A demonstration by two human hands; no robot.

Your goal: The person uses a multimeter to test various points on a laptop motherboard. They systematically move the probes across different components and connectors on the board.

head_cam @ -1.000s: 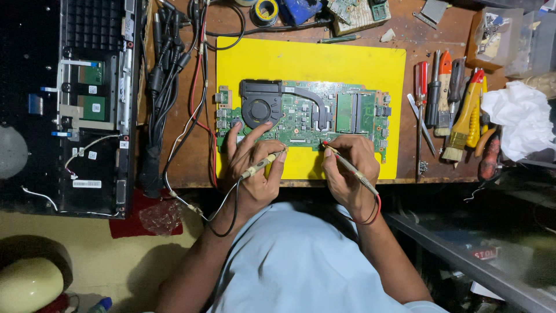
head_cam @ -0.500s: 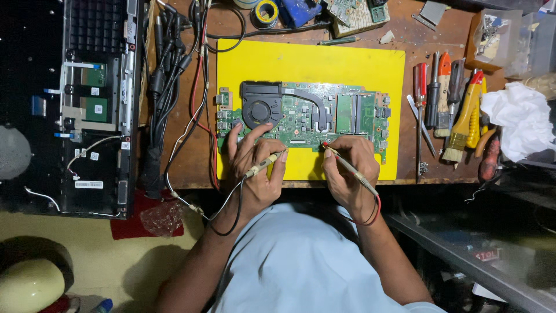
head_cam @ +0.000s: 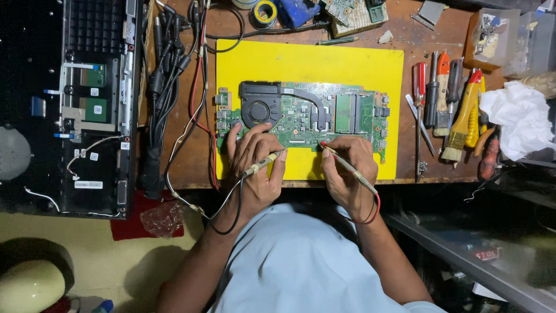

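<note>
Both forearms reach forward side by side, elbows tucked near the torso. Left hand (head_cam: 255,159) curls in a pinch, fingers (head_cam: 231,136) stretched ahead; right hand (head_cam: 347,165) pinches too, wrist bent inward.

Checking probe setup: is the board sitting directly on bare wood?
No. The green circuit board lies on a yellow mat that covers the wooden bench.
</note>
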